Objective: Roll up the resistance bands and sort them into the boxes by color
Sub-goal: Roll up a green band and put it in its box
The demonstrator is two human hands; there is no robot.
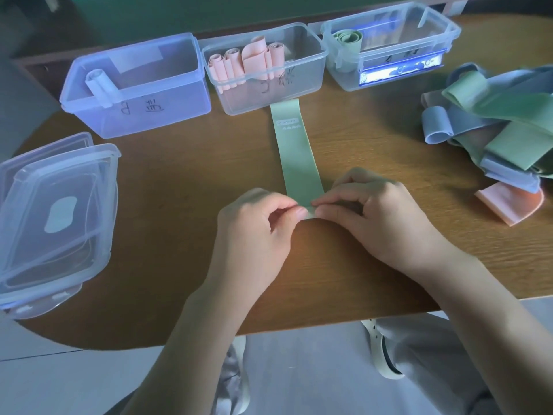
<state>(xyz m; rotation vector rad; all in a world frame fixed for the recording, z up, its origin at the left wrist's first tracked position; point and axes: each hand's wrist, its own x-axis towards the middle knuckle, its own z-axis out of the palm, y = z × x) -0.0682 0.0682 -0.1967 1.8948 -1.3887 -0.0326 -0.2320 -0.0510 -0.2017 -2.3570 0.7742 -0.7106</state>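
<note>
A green resistance band [294,151] lies flat on the wooden table [179,181], running from the middle box toward me. My left hand [257,229] and my right hand [377,214] both pinch its near end, which is folded over into the start of a roll. Three clear boxes stand along the far edge: the left box [167,100] holds one rolled blue band [100,85], the middle box [308,79] holds several rolled pink bands [245,62], and the right box [434,49] holds one rolled green band [347,38].
A heap of loose green, blue and pink bands [502,127] lies at the right of the table. Stacked clear lids [54,217] sit at the left edge. The table's near edge curves just below my wrists.
</note>
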